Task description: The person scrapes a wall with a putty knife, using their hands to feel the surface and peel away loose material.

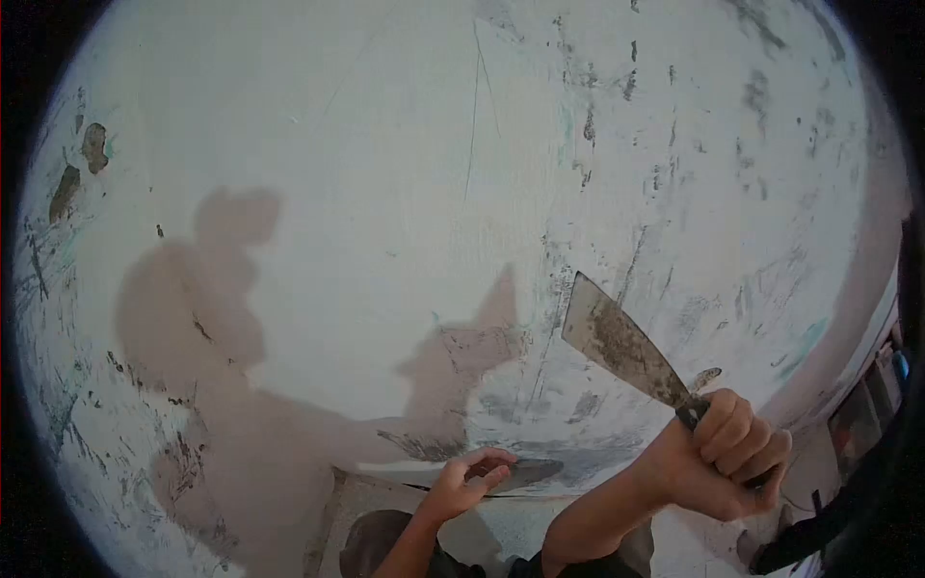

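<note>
My right hand (737, 453) is wrapped round the dark handle of a putty knife (621, 337). The knife's wide, stained metal blade points up and left in front of the wall (366, 193). Lower and nearer the middle, my left hand (472, 482) has curled fingers around the near end of a grey, flat, pointed blade (528, 473), close to the wall's bottom edge. Its handle is hidden. White and pale grey coating covers the wall, with dark scrapes and scratches, mostly at the right and lower left.
A shadow of a person lies across the left and middle of the wall. Bare dark patches (94, 147) show at the upper left. At the lower right are a dark shoe (771, 554) and dark items near the wall's edge. Pale floor (501, 530) shows below.
</note>
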Demonstrator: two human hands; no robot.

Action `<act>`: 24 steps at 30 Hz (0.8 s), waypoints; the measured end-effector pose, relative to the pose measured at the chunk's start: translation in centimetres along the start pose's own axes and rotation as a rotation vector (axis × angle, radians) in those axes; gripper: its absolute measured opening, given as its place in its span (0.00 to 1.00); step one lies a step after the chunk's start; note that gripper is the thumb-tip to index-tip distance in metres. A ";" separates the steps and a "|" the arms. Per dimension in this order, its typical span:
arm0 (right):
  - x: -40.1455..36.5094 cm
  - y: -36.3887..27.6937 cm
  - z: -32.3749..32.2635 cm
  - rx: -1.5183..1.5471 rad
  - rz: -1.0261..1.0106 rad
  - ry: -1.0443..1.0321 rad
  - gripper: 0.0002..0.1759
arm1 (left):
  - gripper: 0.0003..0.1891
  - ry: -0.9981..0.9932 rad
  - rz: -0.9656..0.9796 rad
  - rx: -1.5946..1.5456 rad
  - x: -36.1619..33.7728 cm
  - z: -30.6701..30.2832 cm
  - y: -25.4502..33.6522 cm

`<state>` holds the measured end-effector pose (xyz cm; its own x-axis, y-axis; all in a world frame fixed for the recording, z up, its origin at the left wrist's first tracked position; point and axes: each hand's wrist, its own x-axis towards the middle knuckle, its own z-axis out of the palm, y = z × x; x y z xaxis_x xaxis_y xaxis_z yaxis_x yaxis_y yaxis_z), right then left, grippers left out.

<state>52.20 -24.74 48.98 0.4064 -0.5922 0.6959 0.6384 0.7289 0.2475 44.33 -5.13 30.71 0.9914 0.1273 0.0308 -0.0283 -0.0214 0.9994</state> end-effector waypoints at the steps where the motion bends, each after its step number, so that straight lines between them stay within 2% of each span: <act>1: -0.3 0.8 -0.2 -0.004 0.009 0.001 0.23 | 0.15 0.014 0.026 -0.031 -0.1 0.2 -0.1; 3: -1.0 3.0 -0.6 -0.079 0.045 -0.159 0.24 | 0.15 0.014 -0.014 0.004 0.2 -0.1 -0.4; 7: -0.5 1.3 -0.7 -0.066 0.027 -0.042 0.24 | 0.15 0.009 -0.053 -0.023 -0.1 0.0 0.2; 11: -0.7 2.9 -1.1 -0.021 0.094 -0.085 0.23 | 0.15 0.002 0.001 0.033 0.2 -0.1 -0.7; 13: -0.3 1.6 -0.4 -0.085 0.021 0.056 0.21 | 0.15 0.010 0.063 -0.032 0.1 -0.1 -0.3; 14: 0.2 0.7 -0.7 0.087 0.072 -0.032 0.20 | 0.15 0.013 0.066 -0.031 0.0 -0.2 0.1; 16: -0.8 2.7 -1.2 0.066 0.109 -0.056 0.20 | 0.15 0.023 -0.067 -0.016 -0.2 -0.1 0.7; 17: -1.1 3.3 -1.3 0.041 0.137 -0.078 0.20 | 0.15 0.022 -0.070 -0.017 -0.1 -0.1 0.3; 19: -1.2 2.5 -1.2 0.070 0.161 -0.084 0.21 | 0.14 0.049 0.066 0.012 0.2 -0.2 -0.9; 21: -1.1 1.2 -0.9 -0.035 0.024 0.078 0.21 | 0.14 0.029 0.019 0.010 0.2 0.0 -1.3; 22: -0.5 0.4 -0.9 0.023 0.079 -0.042 0.22 | 0.14 0.011 -0.028 -0.001 0.2 0.2 -1.3; 24: -1.3 2.1 -1.3 0.027 0.127 -0.080 0.22 | 0.13 0.023 -0.033 0.029 0.4 0.0 -0.9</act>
<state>53.91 -22.87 47.71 0.4285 -0.4657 0.7743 0.5668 0.8059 0.1710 44.71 -5.07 29.87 0.9885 0.1509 -0.0017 0.0087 -0.0457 0.9989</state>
